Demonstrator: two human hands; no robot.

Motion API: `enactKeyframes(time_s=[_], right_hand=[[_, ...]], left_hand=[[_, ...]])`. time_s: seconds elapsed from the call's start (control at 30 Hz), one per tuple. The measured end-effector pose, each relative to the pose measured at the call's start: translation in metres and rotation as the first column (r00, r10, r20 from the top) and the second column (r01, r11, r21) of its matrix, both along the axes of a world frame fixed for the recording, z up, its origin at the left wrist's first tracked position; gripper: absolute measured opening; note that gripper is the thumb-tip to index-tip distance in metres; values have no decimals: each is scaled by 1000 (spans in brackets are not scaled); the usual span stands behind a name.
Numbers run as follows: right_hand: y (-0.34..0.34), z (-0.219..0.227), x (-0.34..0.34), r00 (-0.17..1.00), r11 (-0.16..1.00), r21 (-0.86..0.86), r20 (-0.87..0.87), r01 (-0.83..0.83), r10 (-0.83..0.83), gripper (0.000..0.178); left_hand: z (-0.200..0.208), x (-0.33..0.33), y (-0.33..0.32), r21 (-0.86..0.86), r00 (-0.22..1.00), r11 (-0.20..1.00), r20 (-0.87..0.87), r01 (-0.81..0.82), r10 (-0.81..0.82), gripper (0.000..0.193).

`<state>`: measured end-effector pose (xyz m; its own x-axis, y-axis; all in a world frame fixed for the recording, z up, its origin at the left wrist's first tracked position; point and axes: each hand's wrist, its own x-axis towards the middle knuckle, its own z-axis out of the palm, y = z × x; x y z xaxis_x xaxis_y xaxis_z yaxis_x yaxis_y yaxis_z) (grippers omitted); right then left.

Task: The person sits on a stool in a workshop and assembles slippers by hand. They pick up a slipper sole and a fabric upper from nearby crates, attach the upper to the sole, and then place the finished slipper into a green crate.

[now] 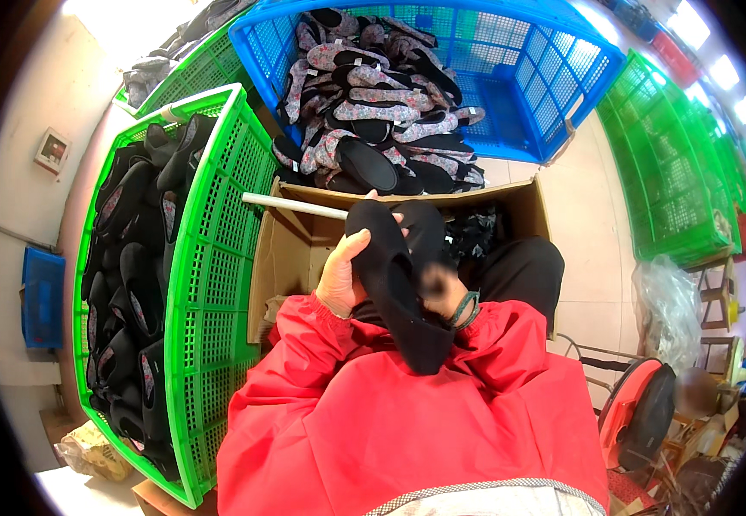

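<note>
2 plain black slippers (376,254) are held together, the left one slanting.

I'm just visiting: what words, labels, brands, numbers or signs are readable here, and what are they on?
There is no text I can quote from this picture.
Small wall panel: any marking is too small and blurred to read.
Patterned slippers: pale, tag-like spots, too small to read.
Black slipper in the left hand: no lettering shows.
</note>
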<state>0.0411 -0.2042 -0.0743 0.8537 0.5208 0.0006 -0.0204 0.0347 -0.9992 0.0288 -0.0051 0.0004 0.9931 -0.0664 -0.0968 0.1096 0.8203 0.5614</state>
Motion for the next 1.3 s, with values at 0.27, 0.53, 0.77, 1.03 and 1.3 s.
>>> enactKeyframes(time_s=[0.27, 0.53, 0.77, 1.03, 1.3], right_hand=[[0, 7, 5, 993, 847, 526, -120, 78, -17, 24], [-12, 47, -10, 982, 970, 153, 39, -188, 185, 29], [-17, 35, 0, 955, 915, 296, 25, 274, -294, 12], [-52, 8, 27, 840, 835, 295, 153, 464, -521, 10], [-109, 28, 55, 947, 953, 298, 290, 48, -138, 17]], left_hand=[[4, -1, 23, 30, 965, 965, -38, -260, 261, 70], [-16, -1, 42, 163, 859, 872, -165, -461, 485, 49], [-17, -1, 30, 211, 847, 869, -214, -447, 487, 38], [-9, -10, 14, 391, 908, 845, -54, -364, 416, 18], [19, -49, 33, 508, 897, 787, -422, 351, -128, 44]])
